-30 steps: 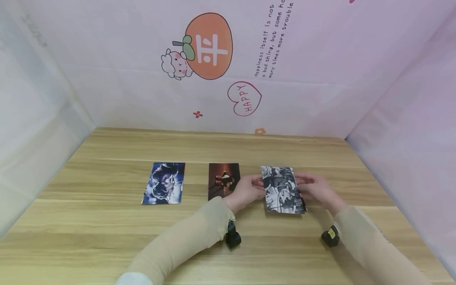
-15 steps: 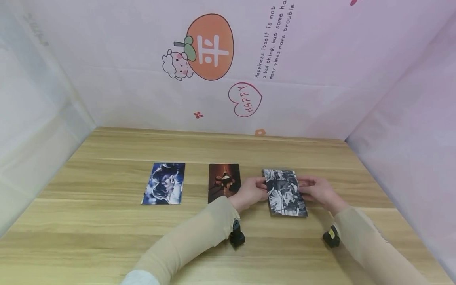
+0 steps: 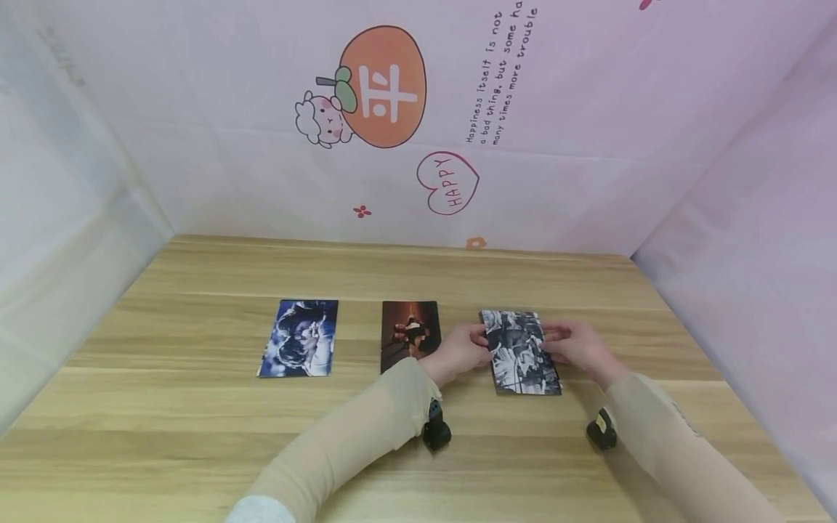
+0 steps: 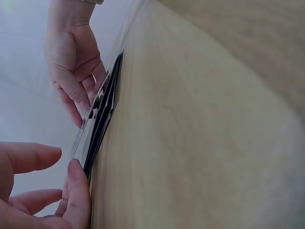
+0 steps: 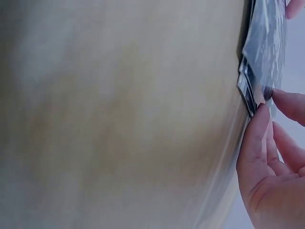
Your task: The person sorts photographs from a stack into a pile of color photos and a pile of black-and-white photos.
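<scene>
A small stack of photo cards [image 3: 521, 354] lies on the table, with a black-and-white picture on top. At its left edge is my left hand [image 3: 461, 351]; in the left wrist view a fingertip touches the stack [image 4: 102, 114] while the thumb stands off it. My right hand [image 3: 579, 347] pinches the right edge, thumb on the top face and fingers against the side. Seen from the right wrist, the cards [image 5: 257, 57] sit unevenly, their edges fanned. Left of these lies a brown-red photo card [image 3: 410, 330], partly behind my left hand. Farther left lies a blue photo card [image 3: 301, 338].
The wood-grain table [image 3: 196, 450] meets a white printed cloth [image 3: 261, 189] at the back, and cloth walls rise at both sides. A small black wrist camera [image 3: 436, 428] hangs under the left sleeve, another camera [image 3: 601, 430] under the right.
The stack has come down slightly towards me and its cards first lined up; lower cards now peek out again at the right edge. My right thumb has moved onto the top card.
</scene>
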`<state>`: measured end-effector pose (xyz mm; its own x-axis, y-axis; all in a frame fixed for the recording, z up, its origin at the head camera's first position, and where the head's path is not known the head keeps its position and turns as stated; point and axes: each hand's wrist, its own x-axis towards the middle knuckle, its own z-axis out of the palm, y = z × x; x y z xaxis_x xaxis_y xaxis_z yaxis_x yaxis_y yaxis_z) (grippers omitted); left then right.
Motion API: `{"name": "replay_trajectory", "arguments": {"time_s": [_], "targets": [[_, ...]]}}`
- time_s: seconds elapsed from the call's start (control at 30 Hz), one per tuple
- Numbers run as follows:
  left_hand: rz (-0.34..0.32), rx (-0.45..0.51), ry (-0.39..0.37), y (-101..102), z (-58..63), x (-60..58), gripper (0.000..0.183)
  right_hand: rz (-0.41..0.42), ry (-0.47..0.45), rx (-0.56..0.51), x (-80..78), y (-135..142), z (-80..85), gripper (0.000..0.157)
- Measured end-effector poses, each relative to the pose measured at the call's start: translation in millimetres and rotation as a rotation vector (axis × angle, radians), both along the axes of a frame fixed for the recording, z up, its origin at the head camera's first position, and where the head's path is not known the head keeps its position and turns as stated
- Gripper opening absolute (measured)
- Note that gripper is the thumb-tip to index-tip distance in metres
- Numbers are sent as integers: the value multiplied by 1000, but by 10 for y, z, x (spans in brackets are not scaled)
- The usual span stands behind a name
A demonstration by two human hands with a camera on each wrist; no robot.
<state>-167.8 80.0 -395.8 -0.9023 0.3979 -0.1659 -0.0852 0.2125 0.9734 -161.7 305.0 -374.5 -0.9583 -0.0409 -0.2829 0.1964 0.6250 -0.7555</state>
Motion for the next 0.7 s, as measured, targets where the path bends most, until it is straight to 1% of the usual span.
{"name": "replay_trajectory", "arguments": {"time_s": [0.1, 0.17, 0.33, 0.47, 0.7], "targets": [[3, -1, -8, 6, 4, -6, 61, 4, 12, 35, -9, -7, 4, 56], [10, -2, -12, 12, 9, -8, 61, -2, 19, 39, -15, -11, -1, 56], [8, -43, -3, 21, 17, -14, 60, -22, 27, 45, -36, -15, -28, 56], [6, -77, -7, 24, 26, -25, 61, -23, 25, 46, -42, -14, -35, 57], [1, -156, 33, 35, 56, -36, 57, -16, 21, 34, -28, -25, -16, 55]]}}
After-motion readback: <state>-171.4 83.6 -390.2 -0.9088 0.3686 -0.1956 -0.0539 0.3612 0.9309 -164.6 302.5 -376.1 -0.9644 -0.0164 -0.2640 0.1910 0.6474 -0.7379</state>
